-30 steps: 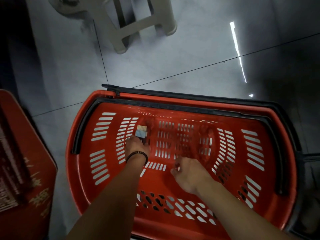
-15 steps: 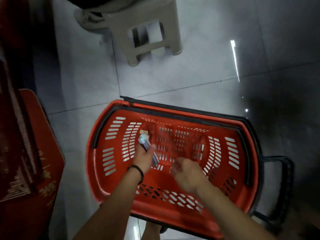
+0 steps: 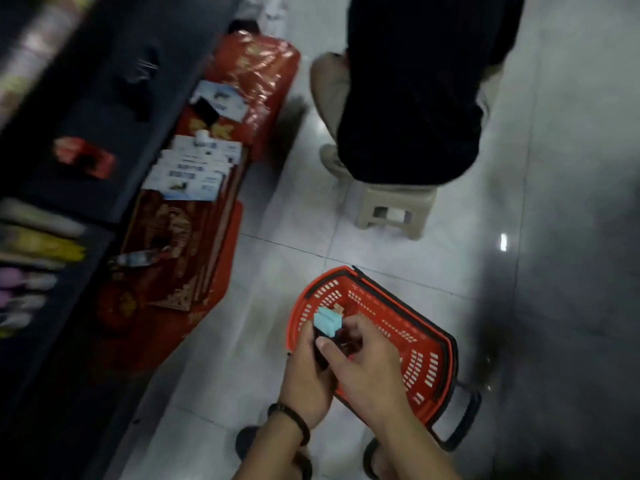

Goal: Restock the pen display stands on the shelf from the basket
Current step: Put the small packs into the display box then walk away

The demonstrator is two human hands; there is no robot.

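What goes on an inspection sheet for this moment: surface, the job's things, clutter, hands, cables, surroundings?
Surface: pale glossy tiled floor.
Job's things: red basket stands on the floor; blue-topped pack is held above it; dark shelf at left, contents blurred.
Clutter: white boxes lie on red packages beside the shelf.
Hands: left hand and right hand both grip the pack.
Cables: nothing seen.
Surroundings: a person in dark clothes sits on a beige stool beyond the basket.

shelf goods blurred, pen bundle partly behind fingers, seated person cropped
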